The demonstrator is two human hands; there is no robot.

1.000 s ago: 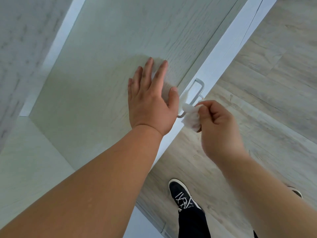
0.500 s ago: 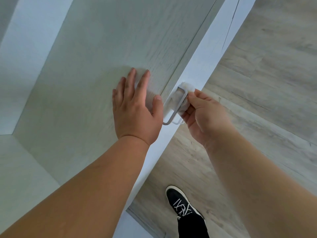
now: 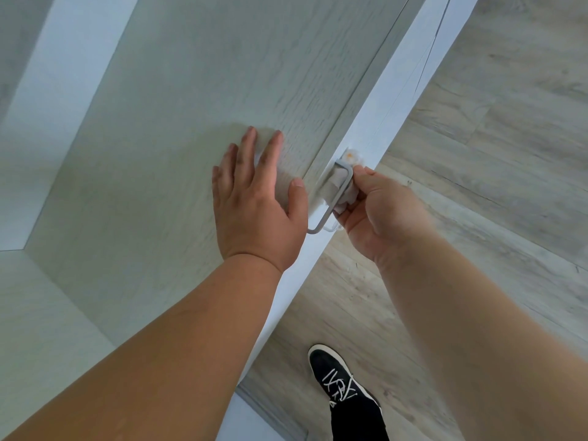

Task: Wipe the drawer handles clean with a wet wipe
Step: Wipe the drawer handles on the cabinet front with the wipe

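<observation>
L hand lies flat on the cabinet top, fingers straight and spread, thumb near the front edge. R hand is curled round a white wipe, pressing it against the metal handle from the outer side. Handle is a grey bar on the white drawer front, just beside the L thumb. Wipe bunches behind and above the bar; a faint orange mark shows on its upper bit, maybe a print, too blurred to tell. Below, a black shoe w/ white laces stands on the wood floor.
</observation>
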